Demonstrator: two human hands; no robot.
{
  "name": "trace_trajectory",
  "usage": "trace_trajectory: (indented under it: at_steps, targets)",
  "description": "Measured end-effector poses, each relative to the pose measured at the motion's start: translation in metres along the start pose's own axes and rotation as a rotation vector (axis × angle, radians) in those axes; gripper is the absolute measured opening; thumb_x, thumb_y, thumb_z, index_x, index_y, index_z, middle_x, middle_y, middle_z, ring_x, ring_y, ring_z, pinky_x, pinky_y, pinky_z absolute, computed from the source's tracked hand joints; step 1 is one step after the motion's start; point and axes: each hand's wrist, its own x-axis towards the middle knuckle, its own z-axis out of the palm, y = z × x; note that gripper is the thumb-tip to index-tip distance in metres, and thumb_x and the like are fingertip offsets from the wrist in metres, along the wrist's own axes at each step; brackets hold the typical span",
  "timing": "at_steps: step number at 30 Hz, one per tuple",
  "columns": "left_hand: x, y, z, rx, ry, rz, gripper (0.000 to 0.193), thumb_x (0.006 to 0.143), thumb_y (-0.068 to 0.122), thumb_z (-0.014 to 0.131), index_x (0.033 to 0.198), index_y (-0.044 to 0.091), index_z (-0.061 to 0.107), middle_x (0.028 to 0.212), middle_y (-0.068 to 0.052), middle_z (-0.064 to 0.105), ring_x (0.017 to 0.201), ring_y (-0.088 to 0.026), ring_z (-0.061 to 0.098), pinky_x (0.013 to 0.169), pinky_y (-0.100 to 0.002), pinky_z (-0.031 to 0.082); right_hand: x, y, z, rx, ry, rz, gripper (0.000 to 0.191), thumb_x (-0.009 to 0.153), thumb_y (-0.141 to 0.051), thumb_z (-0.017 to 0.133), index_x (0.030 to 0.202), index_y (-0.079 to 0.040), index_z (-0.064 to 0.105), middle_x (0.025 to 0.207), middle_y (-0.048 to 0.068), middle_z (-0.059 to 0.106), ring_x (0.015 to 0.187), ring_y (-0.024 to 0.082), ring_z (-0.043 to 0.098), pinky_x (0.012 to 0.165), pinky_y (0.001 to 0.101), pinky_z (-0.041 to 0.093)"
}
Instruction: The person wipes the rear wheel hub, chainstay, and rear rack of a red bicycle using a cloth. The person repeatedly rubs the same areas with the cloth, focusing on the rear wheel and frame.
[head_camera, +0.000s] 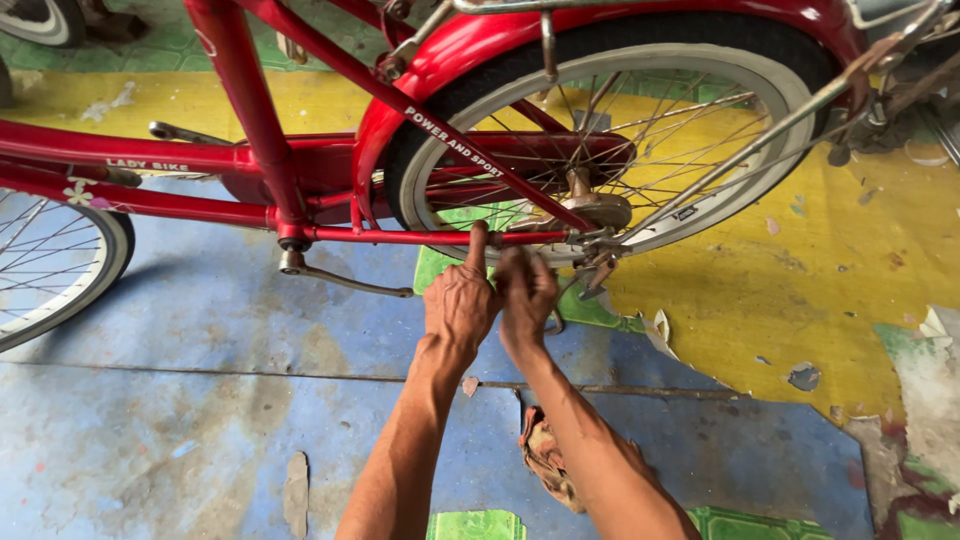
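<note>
Two hands at chain stay (420, 237) | left hand (458, 305) forefinger on it, tube horizontal | right hand (525, 290) curled shut beside axle nut (600, 243), contents unclear.

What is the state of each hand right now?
Left hand: finger pressed on the red frame tube, holding nothing.
Right hand: curled near the rear axle; grip cannot be told.

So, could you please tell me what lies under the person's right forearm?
A crumpled rag on the blue floor lies under the right forearm; the arm covers the rag's right part.
</note>
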Motion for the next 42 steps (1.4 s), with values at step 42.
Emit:
trace_trajectory:
  at_steps: [42]
  targets:
    - [-0.004,0.002,0.001,-0.029,0.015,0.017,0.1,0.074,0.031,0.086,0.152,0.021,0.024,0.078,-0.025,0.07,0.076,-0.047,0.07,0.065,-0.056,0.054,-0.006,-0.008,-0.02,0.15,-0.112,0.101,0.014,0.103,-0.027,0.062,0.103,-0.013,0.065,0.084,0.0,0.069,0.067,0.008,0.061,0.054,0.0248,0.048]
